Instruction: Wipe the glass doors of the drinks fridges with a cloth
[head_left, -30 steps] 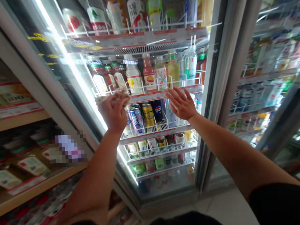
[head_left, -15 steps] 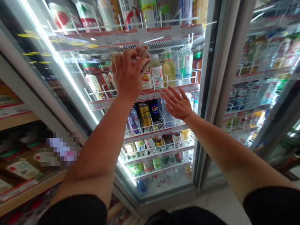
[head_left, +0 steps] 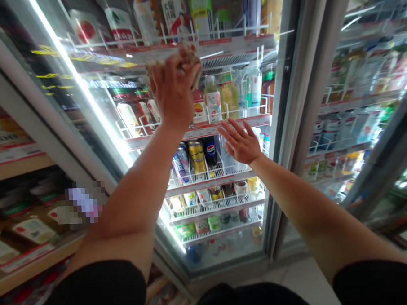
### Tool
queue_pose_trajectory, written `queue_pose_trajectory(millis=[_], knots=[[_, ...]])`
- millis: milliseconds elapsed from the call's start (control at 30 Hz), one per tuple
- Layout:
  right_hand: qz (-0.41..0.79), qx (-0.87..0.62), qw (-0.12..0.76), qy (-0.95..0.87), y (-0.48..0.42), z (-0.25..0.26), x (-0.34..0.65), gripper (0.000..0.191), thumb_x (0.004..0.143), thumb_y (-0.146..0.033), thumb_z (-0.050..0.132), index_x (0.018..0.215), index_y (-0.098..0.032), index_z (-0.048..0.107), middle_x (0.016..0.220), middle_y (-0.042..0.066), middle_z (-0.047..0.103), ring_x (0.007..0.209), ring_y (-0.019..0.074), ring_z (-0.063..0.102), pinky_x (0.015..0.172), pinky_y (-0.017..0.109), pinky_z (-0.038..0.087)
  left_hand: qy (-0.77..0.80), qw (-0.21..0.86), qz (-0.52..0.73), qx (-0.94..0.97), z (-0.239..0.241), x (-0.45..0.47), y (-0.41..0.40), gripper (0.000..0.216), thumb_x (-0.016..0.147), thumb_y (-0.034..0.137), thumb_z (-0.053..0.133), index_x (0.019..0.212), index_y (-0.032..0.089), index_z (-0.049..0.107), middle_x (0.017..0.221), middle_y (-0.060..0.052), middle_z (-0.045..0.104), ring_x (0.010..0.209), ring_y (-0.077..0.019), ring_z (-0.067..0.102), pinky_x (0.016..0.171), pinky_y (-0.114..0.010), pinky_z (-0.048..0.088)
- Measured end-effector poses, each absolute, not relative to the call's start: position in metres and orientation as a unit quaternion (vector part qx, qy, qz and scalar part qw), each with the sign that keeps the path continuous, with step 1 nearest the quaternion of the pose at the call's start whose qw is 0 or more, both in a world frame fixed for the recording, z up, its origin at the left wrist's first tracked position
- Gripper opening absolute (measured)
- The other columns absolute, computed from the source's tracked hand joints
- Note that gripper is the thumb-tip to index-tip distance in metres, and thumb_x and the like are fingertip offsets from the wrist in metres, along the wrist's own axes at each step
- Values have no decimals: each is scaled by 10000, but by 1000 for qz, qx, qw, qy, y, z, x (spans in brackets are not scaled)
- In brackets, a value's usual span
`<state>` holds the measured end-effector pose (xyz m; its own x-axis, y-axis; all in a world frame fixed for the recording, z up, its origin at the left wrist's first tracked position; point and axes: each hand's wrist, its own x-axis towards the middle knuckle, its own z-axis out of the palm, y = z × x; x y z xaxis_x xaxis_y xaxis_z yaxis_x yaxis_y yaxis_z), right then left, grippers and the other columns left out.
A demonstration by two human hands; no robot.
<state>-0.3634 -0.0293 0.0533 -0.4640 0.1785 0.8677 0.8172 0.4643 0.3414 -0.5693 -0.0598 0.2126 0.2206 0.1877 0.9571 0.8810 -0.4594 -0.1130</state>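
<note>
My left hand (head_left: pixel 174 100) is closed round a crumpled, light brownish cloth (head_left: pixel 193 65), blurred by motion. It is at the glass door (head_left: pixel 228 260) of a drinks fridge, in front of the gap between the two upper shelves. Lower and to the right, my right hand (head_left: pixel 241 142) is spread with its fingers apart and holds nothing. Its palm faces the glass; whether it presses on it I cannot tell. Behind the door, bottles (head_left: pixel 213 98) stand on wire-fronted shelves, with a gold can (head_left: pixel 197 157) and a dark blue Pepsi can (head_left: pixel 210 151) below.
A bright light strip (head_left: pixel 86 99) runs down the left side of the fridge. To the left, a wooden-edged shelf (head_left: pixel 13 266) carries bottles. A metal door frame (head_left: pixel 297 94) divides this fridge from another glass-fronted one on the right. Pale floor (head_left: pixel 293 279) shows below.
My left hand has moved slightly upward over the glass with the cloth. My right hand stays at about the same place, fingers still spread.
</note>
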Motion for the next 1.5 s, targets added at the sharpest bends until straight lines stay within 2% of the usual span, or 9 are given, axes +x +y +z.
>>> queue_pose_trajectory(millis=[167, 367, 567, 800, 1000, 1233, 1300, 1400, 1500], knots=[[-397, -334, 397, -757, -29, 53, -363, 708, 1057, -280, 382, 1613, -389, -42, 1664, -56, 255, 1545, 236, 265, 1308, 510, 178, -293, 362, -385, -797, 180, -587, -52, 283, 1044, 286, 505, 1233, 294, 714, 1332, -34, 611, 1243, -273, 505, 1155, -544, 283], [-407, -329, 395, -755, -28, 52, -363, 709, 1055, -278, 385, 1618, -376, -34, 1664, -51, 256, 1549, 231, 253, 1306, 513, 179, -388, 378, -524, -657, 183, -625, -54, 342, 1068, 323, 437, 1324, 260, 656, 1386, -40, 538, 1298, -252, 405, 1142, -536, 265], [-399, -332, 400, -755, -29, 53, -364, 715, 1055, -275, 390, 1611, -396, -42, 1655, -56, 283, 1543, 231, 270, 1304, 508, 188, -281, 341, -330, -835, 137, -633, -53, 293, 1035, 321, 473, 1214, 294, 704, 1180, -33, 662, 1116, -246, 536, 1157, -498, 295], [-421, -321, 404, -746, -27, 52, -363, 735, 1052, -278, 399, 1617, -369, -61, 1652, -41, 294, 1546, 215, 262, 1303, 499, 187, -376, 415, -512, -652, 158, -671, -53, 349, 1015, 273, 481, 1300, 244, 680, 1369, -72, 554, 1266, -289, 456, 1118, -555, 311], [-406, -325, 403, -753, -28, 52, -364, 718, 1051, -267, 399, 1617, -385, -28, 1653, -43, 294, 1543, 224, 274, 1303, 505, 185, -269, 313, -295, -862, 116, -665, -56, 314, 1018, 279, 465, 1164, 379, 724, 1083, -10, 715, 997, -219, 611, 1108, -491, 391], [-407, -321, 409, -751, -27, 51, -363, 715, 1052, -275, 416, 1620, -384, -5, 1657, -47, 281, 1545, 229, 265, 1305, 501, 176, -352, 482, -470, -650, 123, -694, -57, 329, 1025, 258, 488, 1278, 274, 697, 1312, -95, 618, 1200, -287, 556, 1001, -548, 426], [-407, -321, 411, -750, -26, 51, -363, 725, 1051, -273, 422, 1619, -388, -13, 1658, -50, 278, 1542, 232, 273, 1305, 499, 178, -301, 497, -422, -696, 106, -685, -61, 323, 1031, 226, 484, 1278, 278, 686, 1241, -92, 660, 1115, -267, 590, 959, -529, 456], [-409, -316, 414, -749, -27, 51, -363, 730, 1050, -271, 425, 1621, -388, -16, 1655, -51, 285, 1537, 239, 288, 1300, 503, 194, -192, 505, -300, -787, 88, -668, -64, 296, 1035, 234, 528, 1216, 410, 684, 1106, 37, 726, 941, -181, 625, 890, -411, 515], [-418, -307, 420, -745, -28, 52, -363, 732, 1054, -275, 422, 1622, -388, -26, 1643, -47, 317, 1530, 237, 307, 1293, 510, 216, -208, 529, -328, -755, 100, -657, -62, 310, 1047, 244, 514, 1268, 407, 657, 1155, 33, 718, 967, -197, 613, 887, -442, 523]])
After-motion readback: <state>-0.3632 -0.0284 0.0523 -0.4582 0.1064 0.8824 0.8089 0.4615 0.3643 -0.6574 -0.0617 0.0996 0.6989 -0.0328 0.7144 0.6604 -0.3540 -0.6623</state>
